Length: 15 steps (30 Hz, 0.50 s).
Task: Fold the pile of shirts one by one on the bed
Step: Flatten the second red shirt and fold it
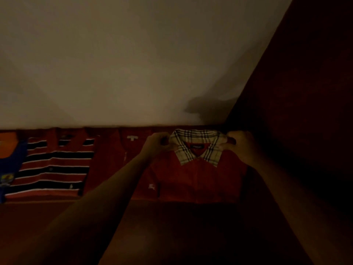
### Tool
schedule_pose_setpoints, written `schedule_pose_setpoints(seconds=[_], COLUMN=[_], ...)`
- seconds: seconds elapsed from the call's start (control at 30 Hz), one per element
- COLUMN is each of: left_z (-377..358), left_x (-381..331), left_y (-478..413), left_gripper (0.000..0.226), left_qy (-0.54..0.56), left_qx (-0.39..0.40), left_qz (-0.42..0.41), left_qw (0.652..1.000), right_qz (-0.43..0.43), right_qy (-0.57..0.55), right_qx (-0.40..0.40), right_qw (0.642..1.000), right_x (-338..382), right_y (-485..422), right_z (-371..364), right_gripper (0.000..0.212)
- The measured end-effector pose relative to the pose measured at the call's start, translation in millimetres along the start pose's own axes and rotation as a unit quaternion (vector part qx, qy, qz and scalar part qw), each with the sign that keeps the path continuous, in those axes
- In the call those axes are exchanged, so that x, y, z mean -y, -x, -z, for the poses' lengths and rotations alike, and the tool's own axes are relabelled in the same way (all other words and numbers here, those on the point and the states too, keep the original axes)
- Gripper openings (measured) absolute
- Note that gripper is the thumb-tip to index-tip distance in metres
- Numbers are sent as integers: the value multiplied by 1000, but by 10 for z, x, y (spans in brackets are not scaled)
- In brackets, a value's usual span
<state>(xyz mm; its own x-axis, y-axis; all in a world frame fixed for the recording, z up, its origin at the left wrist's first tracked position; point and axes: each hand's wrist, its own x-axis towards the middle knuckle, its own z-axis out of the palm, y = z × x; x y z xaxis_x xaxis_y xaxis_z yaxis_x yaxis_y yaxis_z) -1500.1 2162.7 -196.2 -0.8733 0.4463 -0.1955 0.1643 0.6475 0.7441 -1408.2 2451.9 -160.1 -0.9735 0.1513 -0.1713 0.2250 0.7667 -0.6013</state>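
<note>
A folded red polo shirt [198,180] with a beige checked collar [194,142] lies at the far edge of the bed, against the wall. My left hand [156,144] pinches the collar's left end. My right hand [238,145] pinches its right end. Both forearms reach forward over the bed. To the left lies a plain red folded shirt [114,161], partly under the polo. Further left is a red shirt with black and white stripes [55,169]. The room is dim.
A blue garment [9,169] overlaps the striped shirt at the left edge, with something orange [7,144] behind it. A pale wall [133,64] rises behind the bed. A dark panel [305,92] closes off the right side. The dark red bed cover [162,226] stretches toward me.
</note>
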Motion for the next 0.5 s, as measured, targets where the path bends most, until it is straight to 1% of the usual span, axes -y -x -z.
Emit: schedule_pose_setpoints(seconds=[0.03, 0.07, 0.1, 0.13, 0.17, 0.2, 0.23, 0.27, 0.3, 0.33, 0.4, 0.43, 0.5], left_z=[-180, -345, -493, -651, -815, -974, -1122, -1247, -1341, -1399, -1446, -1449, -1447], left_x=[110, 189, 223, 255, 292, 345, 407, 496, 578, 644, 714, 726, 754], left_y=[-111, -166, -174, -152, -106, -49, 16, 54, 75, 70, 19, -9, -51], left_gripper=[56, 60, 62, 63, 64, 68, 73, 78, 82, 83, 84, 84, 83], left_qy=[-56, -111, -150, -168, -178, -190, -205, -223, -244, -264, -299, -309, -327], left_qx=[-20, -58, -104, -130, -117, -72, -20, 18, 30, 19, -12, -25, -50], left_qz=[20, 37, 36, 11, -26, -51, -54, -38, -23, -15, -14, -17, -23], left_qw=[998, 991, 982, 977, 977, 978, 977, 974, 969, 964, 954, 950, 943], right_qz=[-10, -20, -24, -12, 5, 14, 1, -24, -46, -52, -34, -28, -26], right_qy=[38, 80, 111, 112, 93, 72, 62, 71, 99, 131, 172, 177, 184], right_qx=[-17, -42, -66, -87, -93, -80, -52, -18, 10, 21, -3, -18, -32], right_qw=[999, 996, 991, 990, 991, 994, 997, 997, 994, 990, 985, 984, 982], right_x=[-123, -211, -279, -336, -382, -421, -470, -558, -636, -709, -808, -841, -891], right_y=[-145, -243, -288, -277, -230, -152, -55, 24, 95, 141, 157, 134, 67], right_z=[-175, -350, -528, -715, -898, -1065, -1220, -1367, -1470, -1545, -1592, -1592, -1605], right_gripper=[12, 21, 35, 45, 51, 54, 57, 60, 63, 68, 81, 85, 84])
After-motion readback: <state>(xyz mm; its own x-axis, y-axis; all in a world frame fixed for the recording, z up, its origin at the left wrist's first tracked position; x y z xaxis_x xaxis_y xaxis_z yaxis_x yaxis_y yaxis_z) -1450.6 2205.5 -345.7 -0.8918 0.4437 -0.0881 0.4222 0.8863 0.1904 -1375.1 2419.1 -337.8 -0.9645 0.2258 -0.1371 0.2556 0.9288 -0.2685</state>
